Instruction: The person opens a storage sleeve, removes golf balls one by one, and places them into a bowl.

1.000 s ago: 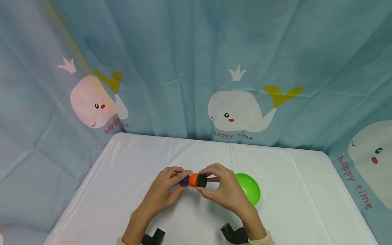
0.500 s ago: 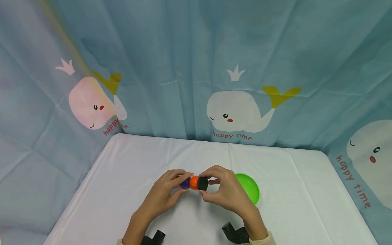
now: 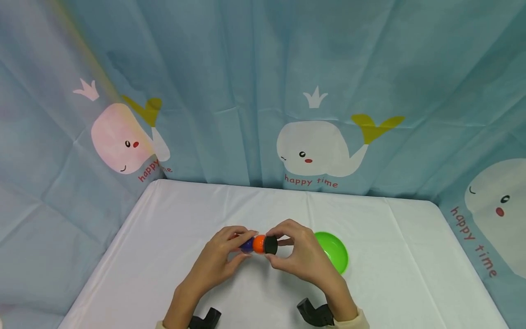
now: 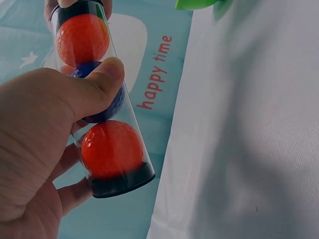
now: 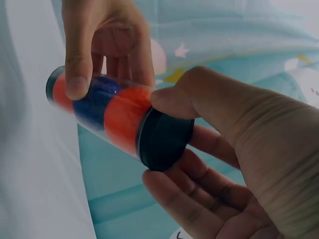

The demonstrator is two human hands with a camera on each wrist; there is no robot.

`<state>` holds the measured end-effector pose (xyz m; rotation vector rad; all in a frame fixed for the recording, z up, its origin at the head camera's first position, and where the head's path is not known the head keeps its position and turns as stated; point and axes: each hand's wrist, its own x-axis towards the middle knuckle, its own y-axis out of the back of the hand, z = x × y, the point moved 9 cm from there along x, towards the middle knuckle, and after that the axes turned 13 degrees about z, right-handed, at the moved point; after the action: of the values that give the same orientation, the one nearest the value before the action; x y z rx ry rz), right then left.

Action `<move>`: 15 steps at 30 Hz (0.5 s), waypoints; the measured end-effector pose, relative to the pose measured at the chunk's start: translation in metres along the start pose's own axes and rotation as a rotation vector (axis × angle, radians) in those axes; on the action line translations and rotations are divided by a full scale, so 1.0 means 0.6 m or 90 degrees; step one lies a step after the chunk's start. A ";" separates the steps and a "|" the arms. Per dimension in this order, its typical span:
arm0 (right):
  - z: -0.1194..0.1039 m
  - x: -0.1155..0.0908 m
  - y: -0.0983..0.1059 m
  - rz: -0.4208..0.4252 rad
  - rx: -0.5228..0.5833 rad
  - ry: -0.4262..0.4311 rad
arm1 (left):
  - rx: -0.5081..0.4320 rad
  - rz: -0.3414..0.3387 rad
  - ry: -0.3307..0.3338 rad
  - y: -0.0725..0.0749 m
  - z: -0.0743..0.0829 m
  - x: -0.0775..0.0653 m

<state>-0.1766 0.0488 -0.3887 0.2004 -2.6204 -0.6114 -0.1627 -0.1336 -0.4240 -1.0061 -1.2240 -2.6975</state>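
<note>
Both hands hold a clear tube (image 3: 259,244) sideways above the white table. Inside it are an orange golf ball (image 4: 112,149), a blue golf ball (image 4: 110,108) and another orange golf ball (image 4: 82,42), lined up in a row. Each end has a black cap, one (image 4: 124,183) at the left and one (image 5: 167,137) at the right. My left hand (image 3: 222,256) grips the tube round its middle, thumb across the blue ball in the left wrist view. With thumb and fingers, my right hand (image 3: 302,251) pinches the right-hand cap, which sits on the tube's end.
A green bowl (image 3: 339,256) stands on the white tablecloth (image 3: 390,274) just right of the right hand, partly hidden by it. Blue curtains (image 3: 230,91) with whale prints enclose the table at the back and sides. Black camera mounts (image 3: 315,313) are at both wrists.
Both hands and the tube shift very slightly down and right, then back a little. The grip stays the same, and the cap remains on the tube's end.
</note>
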 end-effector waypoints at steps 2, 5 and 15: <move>0.000 0.001 0.001 0.007 -0.005 -0.002 | -0.002 0.000 -0.001 0.000 0.000 0.001; -0.001 0.002 0.003 0.014 -0.007 -0.008 | -0.004 -0.003 -0.001 -0.001 0.000 0.002; 0.002 0.000 -0.001 0.000 -0.010 -0.014 | 0.006 -0.004 0.001 -0.003 -0.002 0.000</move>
<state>-0.1767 0.0488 -0.3898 0.1904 -2.6363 -0.6375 -0.1639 -0.1331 -0.4258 -1.0002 -1.2400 -2.6942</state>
